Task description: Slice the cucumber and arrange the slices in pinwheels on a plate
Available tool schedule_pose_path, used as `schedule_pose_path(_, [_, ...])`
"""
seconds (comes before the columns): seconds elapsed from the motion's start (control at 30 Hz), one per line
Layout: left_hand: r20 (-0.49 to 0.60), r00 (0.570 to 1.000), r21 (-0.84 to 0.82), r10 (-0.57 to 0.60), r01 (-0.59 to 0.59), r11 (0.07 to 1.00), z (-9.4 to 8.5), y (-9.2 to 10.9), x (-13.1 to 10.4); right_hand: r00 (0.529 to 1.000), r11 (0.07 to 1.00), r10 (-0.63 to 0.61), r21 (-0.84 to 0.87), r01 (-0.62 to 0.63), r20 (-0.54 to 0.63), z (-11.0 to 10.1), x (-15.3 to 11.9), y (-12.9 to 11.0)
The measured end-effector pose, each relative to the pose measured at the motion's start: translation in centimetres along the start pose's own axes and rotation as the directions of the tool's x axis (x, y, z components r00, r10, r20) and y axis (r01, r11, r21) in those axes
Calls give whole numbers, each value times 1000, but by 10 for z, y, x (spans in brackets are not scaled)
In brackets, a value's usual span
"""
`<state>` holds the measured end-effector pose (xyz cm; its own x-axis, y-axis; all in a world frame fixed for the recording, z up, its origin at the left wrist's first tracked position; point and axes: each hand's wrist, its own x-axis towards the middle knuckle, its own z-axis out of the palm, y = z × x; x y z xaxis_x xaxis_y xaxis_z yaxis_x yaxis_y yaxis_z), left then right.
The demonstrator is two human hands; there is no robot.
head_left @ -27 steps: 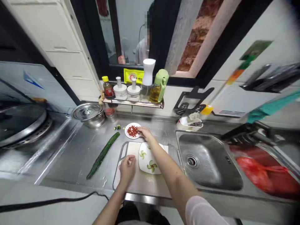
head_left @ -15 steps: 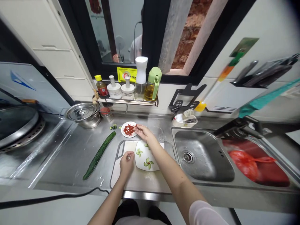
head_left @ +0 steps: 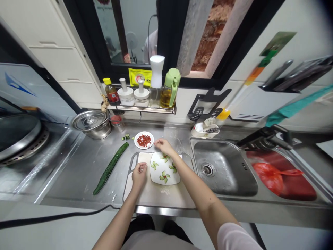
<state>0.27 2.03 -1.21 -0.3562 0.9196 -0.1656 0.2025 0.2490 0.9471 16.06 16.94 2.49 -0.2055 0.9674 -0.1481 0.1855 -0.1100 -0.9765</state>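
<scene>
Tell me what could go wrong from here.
The right forearm reaches over the square plate's far right corner, so it might brush the green slices there. The right hand is close beside the small round plate, so a knock could scatter its red bits. The left hand, near the square plate's left edge, might nudge that plate on the cutting board.

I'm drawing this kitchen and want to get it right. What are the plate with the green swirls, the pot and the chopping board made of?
White plate: probably glazed ceramic, smooth and white, though plastic is possible.
Pot: metal, likely stainless steel; it's silvery with shiny reflections.
Chopping board: maybe plastic, pale with a grey edge and no wood grain showing.
</scene>
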Motion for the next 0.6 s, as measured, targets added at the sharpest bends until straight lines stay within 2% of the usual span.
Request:
schedule_pose_path(0.1, [-2, 1000, 69, -1, 1, 998, 2, 2, 1, 993, 955, -61, -282, 88, 102, -12, -31, 9])
schedule_pose_path(0.27, [4, 1000, 266, -10, 9, 964, 7, 8, 3, 975, 761, -58, -622, 183, 216, -10, -68, 18])
schedule_pose_path(0.4, [22, 1000, 391, 11, -19, 920, 13, 11, 6, 965, 630, -23, -746, 217, 261, -1, -78, 19])
schedule_pose_path(0.6, [57, 998, 480, 18, -43, 876, 18, 15, 12, 952, 518, 5, -815, 260, 307, 8, -83, 18])
